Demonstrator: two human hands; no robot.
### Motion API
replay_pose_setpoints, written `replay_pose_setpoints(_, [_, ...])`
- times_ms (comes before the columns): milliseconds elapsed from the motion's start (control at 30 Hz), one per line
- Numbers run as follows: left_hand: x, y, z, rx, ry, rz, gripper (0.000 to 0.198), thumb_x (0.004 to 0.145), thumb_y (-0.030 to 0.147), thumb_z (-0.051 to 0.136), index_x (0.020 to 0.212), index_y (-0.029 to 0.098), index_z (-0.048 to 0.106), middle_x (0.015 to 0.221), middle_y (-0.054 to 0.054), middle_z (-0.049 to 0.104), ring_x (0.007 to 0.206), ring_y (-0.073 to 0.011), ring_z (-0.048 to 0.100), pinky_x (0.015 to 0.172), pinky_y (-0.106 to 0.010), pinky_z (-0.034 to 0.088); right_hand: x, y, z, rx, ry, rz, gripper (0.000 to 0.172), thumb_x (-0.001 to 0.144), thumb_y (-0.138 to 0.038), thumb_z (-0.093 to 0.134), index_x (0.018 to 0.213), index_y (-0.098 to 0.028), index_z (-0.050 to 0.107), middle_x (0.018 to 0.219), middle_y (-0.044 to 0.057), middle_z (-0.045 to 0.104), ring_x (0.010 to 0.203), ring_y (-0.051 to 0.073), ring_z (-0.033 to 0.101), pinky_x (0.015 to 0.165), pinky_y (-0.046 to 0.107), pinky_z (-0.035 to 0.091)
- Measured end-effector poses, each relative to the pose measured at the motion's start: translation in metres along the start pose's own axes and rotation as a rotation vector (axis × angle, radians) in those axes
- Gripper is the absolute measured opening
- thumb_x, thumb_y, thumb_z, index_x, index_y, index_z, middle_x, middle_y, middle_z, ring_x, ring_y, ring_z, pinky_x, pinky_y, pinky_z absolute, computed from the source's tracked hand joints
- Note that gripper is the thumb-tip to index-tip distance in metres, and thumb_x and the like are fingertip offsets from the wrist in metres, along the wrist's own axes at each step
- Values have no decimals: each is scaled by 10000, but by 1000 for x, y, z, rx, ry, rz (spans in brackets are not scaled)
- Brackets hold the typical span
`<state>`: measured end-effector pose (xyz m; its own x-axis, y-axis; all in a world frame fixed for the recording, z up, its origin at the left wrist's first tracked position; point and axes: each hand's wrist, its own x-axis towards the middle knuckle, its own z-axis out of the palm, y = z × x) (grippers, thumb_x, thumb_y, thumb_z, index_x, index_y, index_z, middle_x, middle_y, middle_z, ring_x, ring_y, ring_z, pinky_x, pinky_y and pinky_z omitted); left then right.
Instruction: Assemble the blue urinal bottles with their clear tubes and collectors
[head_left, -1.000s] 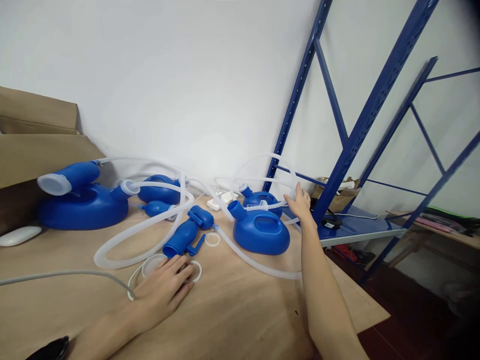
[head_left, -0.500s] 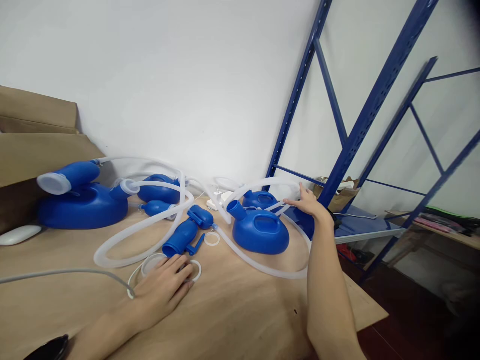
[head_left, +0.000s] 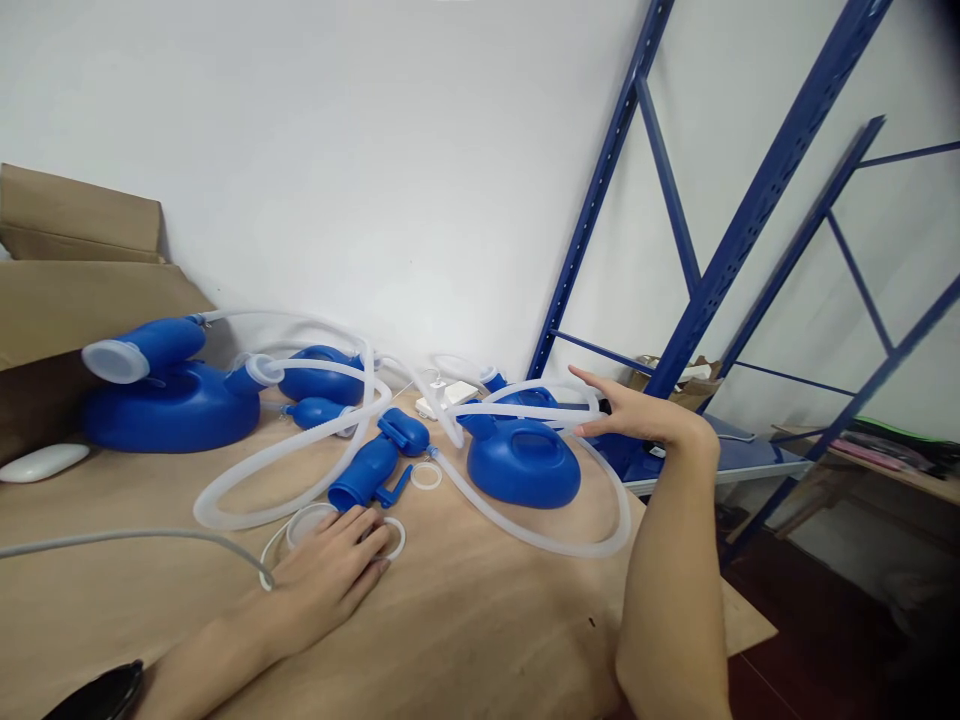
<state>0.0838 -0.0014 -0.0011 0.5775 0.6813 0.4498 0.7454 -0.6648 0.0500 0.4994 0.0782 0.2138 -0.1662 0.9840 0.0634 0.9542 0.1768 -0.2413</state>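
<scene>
My left hand (head_left: 334,560) lies palm down on the table with its fingers spread over a clear round cap (head_left: 304,525) and a white ring (head_left: 396,538). Just beyond its fingertips is a blue funnel-shaped urinal head (head_left: 364,475) with an open mouth. My right hand (head_left: 630,412) is raised at the table's right side, thumb and index finger apart around the bend of a translucent hose (head_left: 540,412); I cannot tell whether it touches. Left of that hand stands a blue urinal bottle (head_left: 523,475), the hose crossing its neck. Another blue bottle (head_left: 529,397) is partly hidden behind.
More blue bottles (head_left: 172,410) with looped hoses (head_left: 225,515) stand at the left, near a cardboard box (head_left: 90,300). A white computer mouse (head_left: 45,463) and a grey cable (head_left: 150,536) lie at the left. Blue shelving (head_left: 675,350) rises at the right.
My right hand has shifted right and turned, its fingers now pointing left. The hose near it has dropped across the front bottle's neck. My left hand stays in place.
</scene>
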Motion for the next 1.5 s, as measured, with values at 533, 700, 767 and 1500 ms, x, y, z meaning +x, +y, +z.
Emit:
replay_pose_setpoints(533, [-4, -2, 1, -63, 6, -18, 184, 1005, 311, 420, 1028, 235, 587, 1166, -65, 650, 1008, -250, 625, 857, -397, 458, 55, 6, 30, 306, 572, 311, 744, 651, -596, 816, 1229, -170, 624, 1037, 160, 758, 982, 366, 727, 889, 497, 566])
replay_pose_setpoints(700, [-3, -1, 0, -64, 10, -3, 188, 996, 295, 430, 991, 237, 609, 1147, -64, 661, 1033, -255, 627, 873, -404, 460, 51, -10, 22, 667, 690, -112, 589, 725, -583, 770, 1129, -215, 553, 1247, 166, 713, 1159, 306, 681, 987, 455, 543])
replay_pose_setpoints(767, [-2, -1, 0, -60, 21, 0, 197, 991, 287, 434, 958, 235, 620, 1131, -65, 667, 1021, -256, 632, 865, -402, 467, 45, -22, 21, 640, 508, -194, 457, 806, -607, 697, 1019, -215, 597, 1129, 140, 758, 1134, 304, 688, 1021, 466, 520])
replay_pose_setpoints(1500, [11, -26, -24, -527, 585, -754, 469, 960, 629, 428, 856, 229, 650, 1301, -97, 597, 1147, -293, 617, 910, -464, 576, 87, -81, 94, -8, -199, -293, 806, 859, -648, 652, 1481, -168, 477, 1538, 173, 490, 1395, 372, 473, 1149, 429, 378])
